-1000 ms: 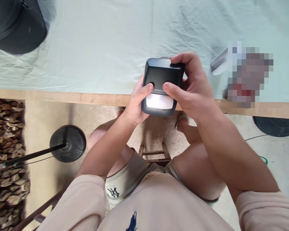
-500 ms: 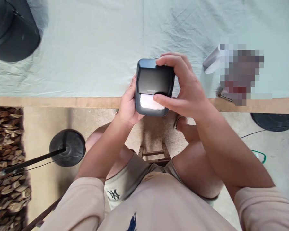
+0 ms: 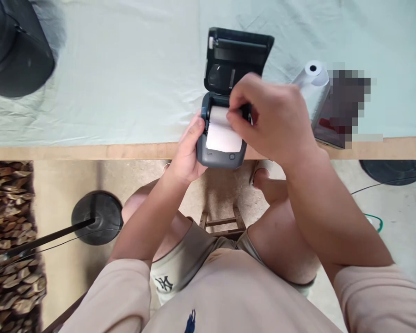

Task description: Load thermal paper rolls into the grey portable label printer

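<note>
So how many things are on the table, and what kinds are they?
Printers: 1, the small dark printer with its lid open, held by the left hand; the right hand touches its paper.
Paper rolls: 1, the white roll.
Dark caps: 1, the cap.
Blurred objects: 1, cannot tell.
Total: 4

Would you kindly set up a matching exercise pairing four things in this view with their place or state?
Things:
1. printer lid
2. left hand
3. spare paper roll
4. right hand

Place or state:
A. lying on the table cloth, right of the printer
B. swung open, tilted up
C. fingers at the paper in the printer bay
D. gripping the printer body from the left

Pairs: 1-B, 2-D, 3-A, 4-C
</note>
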Motion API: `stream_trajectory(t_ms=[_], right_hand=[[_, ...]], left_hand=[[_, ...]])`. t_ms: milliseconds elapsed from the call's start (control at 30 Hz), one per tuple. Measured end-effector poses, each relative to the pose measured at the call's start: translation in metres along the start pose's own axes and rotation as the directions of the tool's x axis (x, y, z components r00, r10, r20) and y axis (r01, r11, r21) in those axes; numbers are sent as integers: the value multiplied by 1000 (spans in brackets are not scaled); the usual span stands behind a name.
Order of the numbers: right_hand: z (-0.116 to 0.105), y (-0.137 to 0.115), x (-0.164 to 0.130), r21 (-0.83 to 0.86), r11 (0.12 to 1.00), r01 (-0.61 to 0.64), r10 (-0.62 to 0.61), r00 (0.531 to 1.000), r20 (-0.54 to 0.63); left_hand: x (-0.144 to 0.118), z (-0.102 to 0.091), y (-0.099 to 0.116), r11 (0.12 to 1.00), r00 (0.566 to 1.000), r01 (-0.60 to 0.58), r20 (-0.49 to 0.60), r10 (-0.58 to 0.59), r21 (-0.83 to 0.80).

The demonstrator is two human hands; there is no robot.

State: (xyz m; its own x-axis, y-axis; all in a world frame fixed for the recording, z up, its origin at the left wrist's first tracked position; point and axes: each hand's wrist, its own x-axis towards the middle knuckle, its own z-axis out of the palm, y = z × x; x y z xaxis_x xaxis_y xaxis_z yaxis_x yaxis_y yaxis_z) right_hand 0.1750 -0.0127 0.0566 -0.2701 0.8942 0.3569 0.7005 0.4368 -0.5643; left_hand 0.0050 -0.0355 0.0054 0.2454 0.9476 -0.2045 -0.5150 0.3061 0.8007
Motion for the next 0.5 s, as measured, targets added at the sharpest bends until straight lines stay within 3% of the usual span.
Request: stream_trajectory(t_ms=[100, 233, 300, 367, 433, 500], right_hand=[[-4, -3, 1, -258, 960, -105, 172, 953, 250], [-8, -12, 6, -354, 917, -185, 298, 906, 300], [-14, -19, 5, -350, 915, -202, 309, 907, 285], [-21, -23, 0, -181, 959, -218, 255, 943, 216], [-25, -20, -6, 181, 950, -254, 245, 967, 68], [-23, -9, -10, 553, 774, -308, 384, 923, -24]], left_hand=[[1, -2, -3, 1000, 998, -24, 55, 25, -5], [0, 0, -4, 999, 995, -34, 90, 34, -1], [0, 1, -4, 999, 996, -35, 83, 36, -11], [-1, 1, -3, 999, 999, -19, 46, 21, -30], [-1, 1, -2, 999, 1000, 12, -15, -12, -49], [-1, 1, -1, 997, 996, 48, -70, -52, -58]])
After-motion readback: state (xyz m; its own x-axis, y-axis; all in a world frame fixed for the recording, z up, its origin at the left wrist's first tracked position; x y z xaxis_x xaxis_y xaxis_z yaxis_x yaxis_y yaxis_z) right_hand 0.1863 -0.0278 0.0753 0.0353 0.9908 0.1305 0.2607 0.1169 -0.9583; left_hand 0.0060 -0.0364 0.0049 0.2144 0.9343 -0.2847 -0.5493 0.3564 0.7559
